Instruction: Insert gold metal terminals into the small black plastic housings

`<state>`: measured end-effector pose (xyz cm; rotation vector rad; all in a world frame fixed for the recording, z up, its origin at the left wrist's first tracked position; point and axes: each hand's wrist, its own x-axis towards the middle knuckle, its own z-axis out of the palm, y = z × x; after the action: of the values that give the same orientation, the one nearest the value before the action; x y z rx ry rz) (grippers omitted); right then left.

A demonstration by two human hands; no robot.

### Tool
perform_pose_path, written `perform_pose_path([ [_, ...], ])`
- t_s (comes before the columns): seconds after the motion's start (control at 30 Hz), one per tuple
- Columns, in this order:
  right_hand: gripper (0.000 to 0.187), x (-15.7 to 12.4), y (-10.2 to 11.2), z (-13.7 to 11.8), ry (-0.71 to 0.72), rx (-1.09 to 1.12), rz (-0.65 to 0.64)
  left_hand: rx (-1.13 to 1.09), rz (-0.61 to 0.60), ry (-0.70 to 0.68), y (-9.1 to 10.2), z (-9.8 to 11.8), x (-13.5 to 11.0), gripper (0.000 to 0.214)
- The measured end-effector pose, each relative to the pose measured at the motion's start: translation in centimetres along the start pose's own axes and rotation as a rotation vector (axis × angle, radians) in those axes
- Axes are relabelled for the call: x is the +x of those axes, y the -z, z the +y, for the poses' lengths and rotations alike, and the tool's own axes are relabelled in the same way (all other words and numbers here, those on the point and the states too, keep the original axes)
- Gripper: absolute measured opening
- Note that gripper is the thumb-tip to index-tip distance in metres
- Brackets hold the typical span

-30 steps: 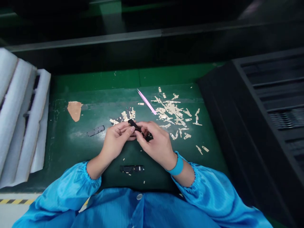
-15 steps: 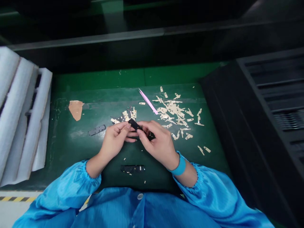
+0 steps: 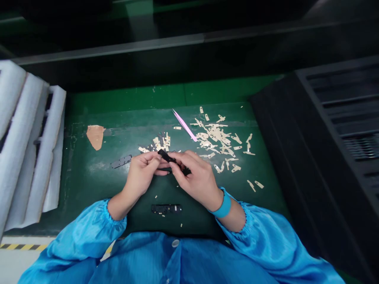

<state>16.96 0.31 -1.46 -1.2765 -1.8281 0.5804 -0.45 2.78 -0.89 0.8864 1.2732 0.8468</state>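
Both hands meet over the green mat (image 3: 89,173), holding one small black elongated part (image 3: 166,156) between them. My left hand (image 3: 141,173) pinches its left end with thumb and fingers. My right hand (image 3: 197,177), with a blue wristband, curls its fingers round the right end. Two more black strip parts lie on the mat: one (image 3: 121,161) to the left of my left hand, another (image 3: 166,208) near my body.
Several beige paper scraps (image 3: 219,140) litter the mat right of the hands, with pink tweezers (image 3: 184,126) beside them. A torn tan patch (image 3: 95,136) sits at left. White foam trays (image 3: 29,146) stand far left, a black slotted tray (image 3: 340,130) at right.
The hands have stayed together on the black part, with only slight finger shifts; the view has moved a little.
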Motion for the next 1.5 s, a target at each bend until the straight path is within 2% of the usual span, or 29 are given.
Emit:
perform_pose_path([
  [0.2,0.016,-0.6,0.7,-0.6,0.233,-0.322,-0.046,-0.059,0.013,0.066,-0.5,0.3,-1.3,0.018],
  [0.27,0.016,-1.4,1.2,-1.1,0.274,-0.374,-0.09,-0.038,-0.039,0.073,-0.5,0.1,-2.7,0.019],
  [0.33,0.016,-2.5,1.8,-1.5,0.272,-0.36,-0.154,0.024,-0.142,0.068,-0.1,-0.3,-4.3,0.02],
  [0.4,0.017,-3.6,2.3,-2.0,0.267,-0.328,-0.211,0.12,-0.232,0.042,0.7,-0.7,-5.8,0.028],
  [0.43,0.017,-4.2,2.6,-2.2,0.263,-0.311,-0.228,0.184,-0.227,0.007,1.3,-0.8,-6.5,0.033],
  [0.57,0.016,-5.7,3.2,-3.6,0.311,-0.268,-0.31,0.459,0.06,-0.234,3.9,-1.0,-7.9,0.036],
  [0.63,0.02,-6.2,3.0,-4.0,0.384,-0.31,-0.39,0.562,0.135,-0.295,4.9,-0.9,-7.9,0.03],
  [0.7,0.021,-6.6,2.5,-4.1,0.432,-0.356,-0.457,0.676,0.158,-0.343,5.6,-0.7,-7.6,0.025],
  [0.83,0.016,-7.4,1.8,-3.7,0.449,-0.345,-0.528,0.917,0.247,-0.532,7.2,-0.1,-6.4,0.021],
  [0.93,0.009,-6.7,2.3,-3.8,0.43,-0.317,-0.597,0.997,0.283,-0.562,8.8,0.4,-5.8,0.022],
  [0.97,0.01,-6.1,2.6,-4.0,0.415,-0.306,-0.627,1.02,0.278,-0.556,9.2,0.6,-5.7,0.022],
  [1.03,0.026,-4.4,3.2,-4.2,0.377,-0.294,-0.669,1.071,0.237,-0.558,9.4,0.7,-5.5,0.021],
  [1.1,0.03,-2.5,3.2,-4.1,0.368,-0.314,-0.632,1.147,0.174,-0.563,8.7,0.7,-5.2,0.02],
  [1.17,0.02,-0.9,2.5,-3.4,0.343,-0.311,-0.548,1.273,0.169,-0.527,7.3,0.8,-4.6,0.02],
  [1.23,0.015,-0.2,1.4,-2.3,0.356,-0.302,-0.469,1.416,0.235,-0.422,5.7,1.0,-3.8,0.023],
  [1.3,0.021,-0.2,0.3,-1.2,0.41,-0.282,-0.447,1.485,0.244,-0.286,4.7,1.4,-3.0,0.021],
  [1.4,0.026,-0.9,-0.5,-0.1,0.427,-0.22,-0.414,1.425,0.198,-0.174,4.6,2.3,-2.2,0.012],
  [1.5,0.026,-1.1,-0.5,0.1,0.396,-0.173,-0.371,1.35,0.249,-0.202,5.9,3.0,-2.2,0.012],
])
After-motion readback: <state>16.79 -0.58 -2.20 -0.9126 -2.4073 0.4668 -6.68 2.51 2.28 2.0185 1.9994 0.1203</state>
